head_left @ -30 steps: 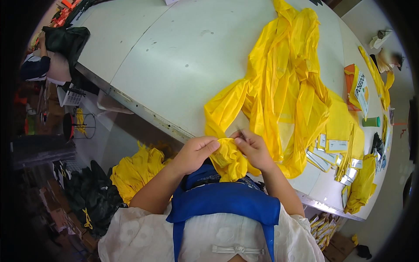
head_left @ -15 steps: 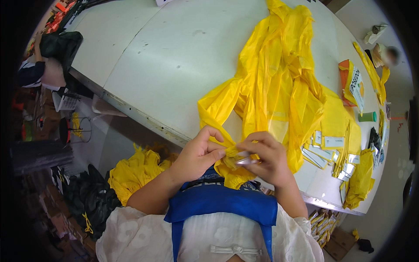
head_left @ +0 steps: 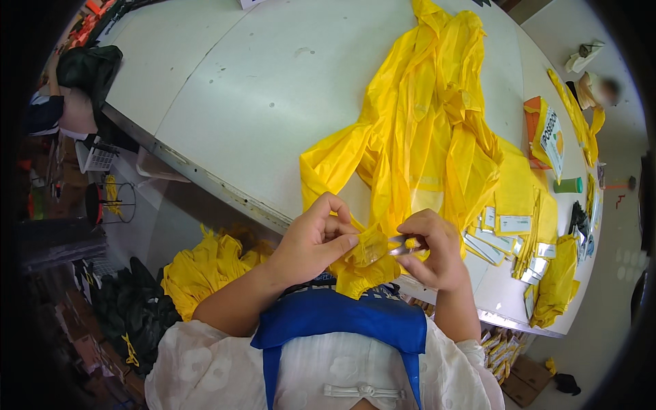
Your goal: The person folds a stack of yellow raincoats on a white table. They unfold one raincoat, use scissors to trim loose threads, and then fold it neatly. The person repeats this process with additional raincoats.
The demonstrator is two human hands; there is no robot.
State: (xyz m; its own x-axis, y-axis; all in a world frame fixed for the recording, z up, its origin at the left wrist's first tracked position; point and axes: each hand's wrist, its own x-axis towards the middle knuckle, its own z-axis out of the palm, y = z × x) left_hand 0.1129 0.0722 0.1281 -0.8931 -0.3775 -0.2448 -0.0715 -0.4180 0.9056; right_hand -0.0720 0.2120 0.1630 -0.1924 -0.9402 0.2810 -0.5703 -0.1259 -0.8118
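A long yellow raincoat-like garment (head_left: 417, 137) of thin, shiny material stretches from the far side of the table down to my hands. My left hand (head_left: 318, 236) pinches the gathered end of its fabric between thumb and fingers. In my right hand (head_left: 437, 249) is a small pair of metal thread snips (head_left: 402, 247) with a bit of yellow on it. Their blades point left and reach the edge of the bunched fabric. The near end of the garment hangs over the table edge in front of my blue apron (head_left: 342, 318).
Flat yellow pouches (head_left: 516, 195) with white labels lie to the right on the white table (head_left: 232, 102), near an orange-and-white packet (head_left: 544, 137) and a green cylinder (head_left: 568, 185). Yellow (head_left: 205, 270) and dark green fabric heaps (head_left: 130, 311) sit below left. Other people are at both sides.
My right hand has turned and its fingers have spread a little, so the snips show more clearly beside the fabric. My left hand keeps its pinch. The whole view has shifted slightly.
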